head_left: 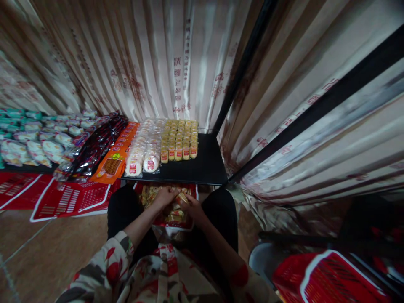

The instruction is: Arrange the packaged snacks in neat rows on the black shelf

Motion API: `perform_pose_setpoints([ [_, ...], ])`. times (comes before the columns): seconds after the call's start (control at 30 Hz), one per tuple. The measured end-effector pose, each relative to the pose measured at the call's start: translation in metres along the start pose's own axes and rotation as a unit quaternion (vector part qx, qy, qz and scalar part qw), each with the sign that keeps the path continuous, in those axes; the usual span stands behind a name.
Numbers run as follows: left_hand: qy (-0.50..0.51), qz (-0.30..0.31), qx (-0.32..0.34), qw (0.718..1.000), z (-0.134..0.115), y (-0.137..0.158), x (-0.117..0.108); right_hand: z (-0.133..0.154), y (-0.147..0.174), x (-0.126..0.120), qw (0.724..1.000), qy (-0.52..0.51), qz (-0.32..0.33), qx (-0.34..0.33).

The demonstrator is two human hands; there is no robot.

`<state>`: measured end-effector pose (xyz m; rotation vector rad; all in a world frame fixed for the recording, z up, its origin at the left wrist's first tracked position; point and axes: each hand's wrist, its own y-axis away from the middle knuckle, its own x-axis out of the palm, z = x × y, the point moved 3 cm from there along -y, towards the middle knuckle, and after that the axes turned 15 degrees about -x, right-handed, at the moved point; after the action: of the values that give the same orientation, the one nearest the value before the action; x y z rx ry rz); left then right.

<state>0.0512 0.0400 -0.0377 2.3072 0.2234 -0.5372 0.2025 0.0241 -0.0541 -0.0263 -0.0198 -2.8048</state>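
Between my knees, my right hand (192,208) is closed around a small yellow snack packet (182,197). My left hand (166,197) is right beside it, fingers pinched together near the packet's end; what they grip is too small to make out. Below both hands is a red basket (190,225) with a white rim, holding several loose yellow packets (176,216). On the black shelf (210,162) just ahead, similar yellow packets (179,141) stand in tight rows.
Left of the yellow rows lie white round packaged cakes (151,163), an orange snack bag (111,165), dark red packets (94,147) and white-green packets (34,136). Red baskets (72,195) sit under the shelf; another basket (341,277) is at lower right. Curtains (151,63) hang behind.
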Motion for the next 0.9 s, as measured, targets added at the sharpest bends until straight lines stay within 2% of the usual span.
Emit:
perform_pose_setpoints([
  [0.1, 0.014, -0.009, 0.033, 0.999, -0.006, 0.003, 0.002, 0.016, 0.002, -0.010, 0.996, -0.082, -0.034, 0.021],
  [0.23, 0.159, 0.057, 0.006, 0.986, -0.013, 0.012, 0.010, 0.030, -0.003, -0.024, 0.987, -0.115, -0.104, 0.049],
  [0.33, 0.216, 0.083, -0.005, 0.973, -0.019, 0.022, 0.012, 0.037, -0.009, -0.032, 0.986, -0.106, -0.125, 0.042],
  [0.53, 0.255, 0.085, -0.003, 0.963, -0.027, 0.039, 0.014, 0.047, -0.022, -0.038, 0.983, -0.120, -0.141, 0.007],
  [0.7, 0.290, 0.096, -0.026, 0.952, -0.029, 0.044, 0.026, 0.051, -0.029, -0.038, 0.973, -0.150, -0.176, -0.012],
  [0.9, 0.327, 0.086, -0.021, 0.941, -0.036, 0.042, 0.040, 0.046, -0.036, -0.040, 0.971, -0.157, -0.177, -0.024],
])
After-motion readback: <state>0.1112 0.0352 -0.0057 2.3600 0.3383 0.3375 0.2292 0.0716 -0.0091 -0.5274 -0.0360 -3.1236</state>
